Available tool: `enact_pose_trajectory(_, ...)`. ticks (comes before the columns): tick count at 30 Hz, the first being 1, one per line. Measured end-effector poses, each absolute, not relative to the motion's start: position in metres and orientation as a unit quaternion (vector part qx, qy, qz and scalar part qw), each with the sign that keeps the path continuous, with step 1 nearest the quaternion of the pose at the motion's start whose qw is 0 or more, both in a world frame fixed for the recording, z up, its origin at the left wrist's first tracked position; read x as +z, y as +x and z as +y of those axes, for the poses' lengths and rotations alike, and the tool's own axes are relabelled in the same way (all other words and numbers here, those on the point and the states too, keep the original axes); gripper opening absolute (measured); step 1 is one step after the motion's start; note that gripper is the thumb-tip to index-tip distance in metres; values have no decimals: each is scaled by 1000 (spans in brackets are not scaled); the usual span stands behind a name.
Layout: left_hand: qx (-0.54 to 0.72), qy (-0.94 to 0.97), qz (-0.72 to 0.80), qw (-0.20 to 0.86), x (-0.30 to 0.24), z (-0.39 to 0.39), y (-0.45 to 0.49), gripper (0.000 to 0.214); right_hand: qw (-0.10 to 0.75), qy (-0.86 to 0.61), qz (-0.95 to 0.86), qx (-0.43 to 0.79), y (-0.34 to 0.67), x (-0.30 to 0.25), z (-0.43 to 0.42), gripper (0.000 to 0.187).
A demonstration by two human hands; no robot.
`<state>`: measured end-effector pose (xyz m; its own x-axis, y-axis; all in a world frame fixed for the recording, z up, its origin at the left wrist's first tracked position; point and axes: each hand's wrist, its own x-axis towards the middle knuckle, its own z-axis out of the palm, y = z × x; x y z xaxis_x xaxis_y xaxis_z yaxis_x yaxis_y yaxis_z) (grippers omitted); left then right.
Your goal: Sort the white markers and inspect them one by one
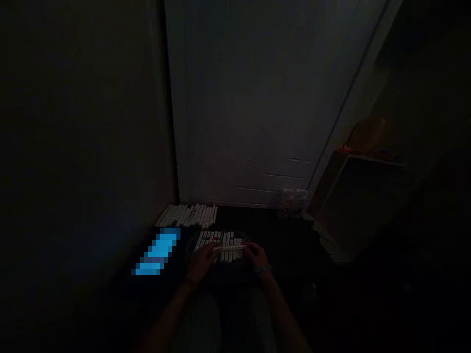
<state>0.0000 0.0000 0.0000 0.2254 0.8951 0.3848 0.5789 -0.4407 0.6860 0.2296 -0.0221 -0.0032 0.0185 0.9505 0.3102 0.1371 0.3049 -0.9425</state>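
Note:
The view is very dark. My left hand [203, 260] pinches the left end of a slim white marker [231, 247], which lies level between my two hands. At its other end, the fingers of my right hand [256, 255] are closed on it. Under and behind this marker, several similar white markers [208, 239] lie side by side in a row, some with small coloured marks. Both forearms reach in from the bottom of the view, and my right wrist carries a band.
Farther back on the left is another row of white markers [191, 214] on the dark table [290, 240]. A blurred, bright blue screen [158, 251] glows at left. A clear holder [294, 201] stands at the back right, near a shelf unit [353, 196]. A pale wall panel [250, 98] rises behind.

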Motion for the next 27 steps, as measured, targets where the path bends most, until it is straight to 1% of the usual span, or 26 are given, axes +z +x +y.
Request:
enact_pose_trajectory(6, 397, 741, 499, 212, 7, -6, 3, 35, 541, -478, -580, 377, 229, -11, -16, 39)
enact_pose_trajectory(15, 401, 723, 518, 219, 8, -8, 5, 35, 545, -468, -571, 399, 227, -9, -20, 38)
enact_pose_trajectory(27, 381, 730, 525, 215, 20, -16, 6, 35, 532, -502, -593, 337, 226, -9, -20, 36)
